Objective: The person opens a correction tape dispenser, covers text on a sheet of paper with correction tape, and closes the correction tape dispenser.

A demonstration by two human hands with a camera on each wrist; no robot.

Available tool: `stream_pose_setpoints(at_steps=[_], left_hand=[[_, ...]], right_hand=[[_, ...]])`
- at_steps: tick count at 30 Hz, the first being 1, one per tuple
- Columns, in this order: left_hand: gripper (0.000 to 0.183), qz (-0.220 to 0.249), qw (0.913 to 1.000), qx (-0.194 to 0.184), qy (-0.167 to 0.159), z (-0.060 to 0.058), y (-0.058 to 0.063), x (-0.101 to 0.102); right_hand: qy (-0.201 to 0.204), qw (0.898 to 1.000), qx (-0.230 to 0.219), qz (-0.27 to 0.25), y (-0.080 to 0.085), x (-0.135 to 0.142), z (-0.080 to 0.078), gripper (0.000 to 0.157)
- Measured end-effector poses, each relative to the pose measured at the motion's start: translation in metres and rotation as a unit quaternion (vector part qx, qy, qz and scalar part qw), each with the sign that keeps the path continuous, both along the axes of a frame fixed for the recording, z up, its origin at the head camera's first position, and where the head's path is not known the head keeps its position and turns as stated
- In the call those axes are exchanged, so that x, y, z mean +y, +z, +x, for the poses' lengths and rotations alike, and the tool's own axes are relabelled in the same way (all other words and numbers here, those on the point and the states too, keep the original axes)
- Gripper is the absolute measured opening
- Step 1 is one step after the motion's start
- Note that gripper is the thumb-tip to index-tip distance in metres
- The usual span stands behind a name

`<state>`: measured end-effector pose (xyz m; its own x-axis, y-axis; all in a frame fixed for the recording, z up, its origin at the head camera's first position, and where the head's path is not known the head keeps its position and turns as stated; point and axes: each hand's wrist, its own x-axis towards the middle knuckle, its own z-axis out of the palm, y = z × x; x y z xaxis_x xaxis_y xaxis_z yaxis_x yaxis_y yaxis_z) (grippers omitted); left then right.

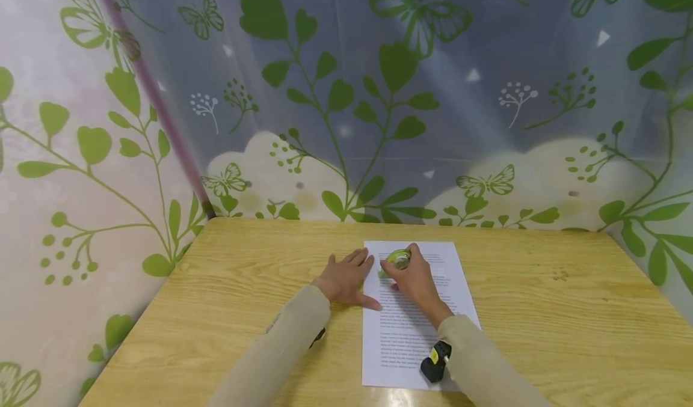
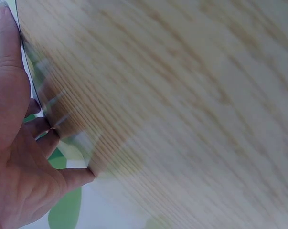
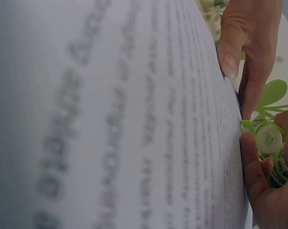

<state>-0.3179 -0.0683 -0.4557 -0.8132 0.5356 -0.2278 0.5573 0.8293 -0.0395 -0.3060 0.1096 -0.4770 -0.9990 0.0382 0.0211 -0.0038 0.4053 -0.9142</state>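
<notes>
Pinching a green dispenser point(image 1: 399, 259), right hand point(image 1: 415, 282) overhangs paper point(image 1: 397, 341) reading "improving", left hand point(image 1: 345, 278) spread.

Taking the head view's centre as the middle of the dial, a wooden table point(image 1: 541, 311) spreads from four round to eight o'clock, its grain running in light brown bands. Small dark marks point(image 1: 560, 275) sit on it between three and four. At twelve hangs a blue-grey backdrop point(image 1: 346, 40), printed with green leafy stems; a large green butterfly point(image 1: 428, 16) shows at one o'clock. Pale clouds point(image 1: 271, 172) are printed low on it at nine and three. A pinkish-white side panel point(image 1: 27, 202) with leaf sprays stands at nine, and a slanting purple pole point(image 1: 157, 94) at ten. In the right wrist view, a green printed leaf point(image 3: 272, 93) lies near three o'clock.
</notes>
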Motion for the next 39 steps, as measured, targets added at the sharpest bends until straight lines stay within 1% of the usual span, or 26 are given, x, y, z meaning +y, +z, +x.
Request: stream_pose_setpoints(at_steps=[5,9,13,17,24,29,35,39], left_hand=[[0.112,0.002,1.0,-0.004,-0.001,0.001,0.002,0.001],[0.112,0.003,1.0,0.001,-0.004,0.001,0.002,0.002],[0.112,0.0,1.0,0.003,-0.003,0.0,0.0,0.001],[0.113,-0.003,1.0,0.0,-0.003,0.0,-0.001,0.001],[0.112,0.003,1.0,-0.004,-0.004,0.0,0.001,0.001],[0.113,0.007,1.0,-0.002,-0.005,0.0,0.001,0.001],[0.113,0.014,0.9999,-0.005,-0.004,-0.001,0.0,0.001],[0.113,0.015,0.9999,-0.005,-0.004,-0.001,0.0,0.0]], right_hand=[[-0.007,1.0,-0.004,0.005,0.0,0.004,0.001,0.045],[-0.01,1.0,-0.001,0.008,0.0,0.007,0.002,0.044],[-0.008,1.0,0.001,0.001,-0.001,0.009,0.003,0.044],[-0.011,1.0,0.004,0.008,-0.002,0.011,0.003,0.045],[-0.011,1.0,0.013,0.018,-0.002,0.016,0.004,0.045],[-0.009,1.0,0.011,0.017,-0.002,0.02,0.004,0.046],[-0.015,0.999,0.01,0.03,-0.002,0.025,0.004,0.046],[-0.013,0.999,0.011,0.027,-0.001,0.029,0.005,0.047]])
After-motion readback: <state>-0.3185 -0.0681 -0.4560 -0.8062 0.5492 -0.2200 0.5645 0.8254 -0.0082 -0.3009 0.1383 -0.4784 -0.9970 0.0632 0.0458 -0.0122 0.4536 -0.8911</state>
